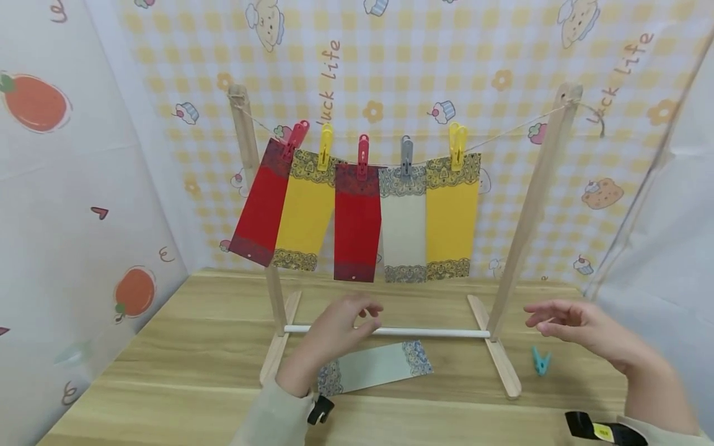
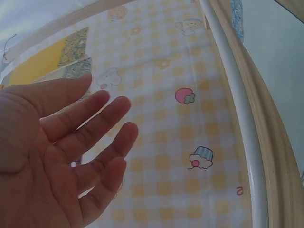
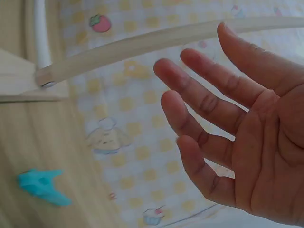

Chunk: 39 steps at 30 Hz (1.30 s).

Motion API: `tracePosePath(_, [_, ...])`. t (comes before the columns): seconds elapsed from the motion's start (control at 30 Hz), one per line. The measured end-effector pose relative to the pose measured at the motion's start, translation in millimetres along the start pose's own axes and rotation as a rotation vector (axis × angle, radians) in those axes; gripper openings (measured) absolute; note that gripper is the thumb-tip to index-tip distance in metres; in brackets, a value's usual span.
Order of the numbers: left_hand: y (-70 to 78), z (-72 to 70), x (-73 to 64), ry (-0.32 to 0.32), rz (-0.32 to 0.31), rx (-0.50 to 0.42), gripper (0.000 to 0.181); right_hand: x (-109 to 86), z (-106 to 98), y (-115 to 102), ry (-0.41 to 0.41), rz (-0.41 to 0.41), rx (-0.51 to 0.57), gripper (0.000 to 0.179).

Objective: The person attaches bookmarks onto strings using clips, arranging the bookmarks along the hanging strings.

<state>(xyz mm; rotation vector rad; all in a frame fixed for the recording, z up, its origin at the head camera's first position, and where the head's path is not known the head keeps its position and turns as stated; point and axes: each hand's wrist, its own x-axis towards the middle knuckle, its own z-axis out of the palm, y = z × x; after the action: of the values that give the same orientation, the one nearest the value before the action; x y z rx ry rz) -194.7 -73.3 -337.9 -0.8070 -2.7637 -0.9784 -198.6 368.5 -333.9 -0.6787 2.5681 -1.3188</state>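
Note:
My left hand (image 1: 343, 325) hovers over the table in front of the white crossbar (image 1: 435, 332), fingers loosely bent and holding nothing. Partly beneath that forearm lies a pale card (image 1: 374, 368) with lace-patterned ends. Off to the right, my right hand (image 1: 586, 325) is raised, relaxed and holding nothing. The teal clothespin (image 1: 540, 361) lies on the table below it and also appears in the right wrist view. From the string hang a tilted red card (image 1: 261, 204), a yellow card (image 1: 305, 210), another red card (image 1: 357, 226), a cream card (image 1: 404, 226) and another yellow card (image 1: 453, 217), each clipped by a clothespin.
A wooden frame has a left post (image 1: 245, 133) and a right post (image 1: 532, 204) with string (image 1: 515, 134) tied between them. Its feet, such as the right foot (image 1: 496, 353), rest on the wooden table (image 1: 184, 347). A checked cloth (image 1: 390, 68) hangs behind.

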Motion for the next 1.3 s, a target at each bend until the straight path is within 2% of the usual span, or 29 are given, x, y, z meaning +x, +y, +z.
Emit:
tracePosePath(0.17, [-8.0, 7.1, 2.3, -0.109, -0.009, 0.013, 0.027, 2.5, 5, 14, 0.074, 0.141, -0.03, 0.041])
tracePosePath(0.3, [-13.3, 11.3, 2.3, -0.141, -0.041, 0.018, 0.025, 3.1, 8, 25, 0.075, 0.207, -0.028, 0.048])
tracePosePath(0.47, [-18.0, 13.4, 1.3, -0.148, -0.08, 0.024, 0.025, 3.2, 11, 36, 0.075, 0.252, -0.04, 0.051])
tracePosePath(0.6, [-22.1, 15.0, 1.1, -0.162, -0.082, 0.04, 0.026, 3.7, 12, 42, 0.066, 0.284, -0.069, 0.051])
tracePosePath(0.8, [-28.6, 22.6, -0.7, -0.185, -0.114, 0.062, 0.024, 2.6, 17, 46, 0.089, 0.317, -0.216, 0.044])
tracePosePath(0.9, [-30.7, 25.4, -1.3, -0.185, -0.137, 0.058, 0.021, 4.3, 18, 45, 0.054, 0.365, -0.259, 0.042])
tracePosePath(1.03, [-32.4, 26.8, -1.3, -0.203, -0.16, 0.052, 0.023, 7.1, 20, 46, -0.01, 0.394, -0.256, 0.039])
tracePosePath(1.3, [-34.2, 27.2, -3.1, -0.283, -0.195, 0.089, 0.031, 9.8, 26, 47, -0.032, 0.41, -0.252, 0.028])
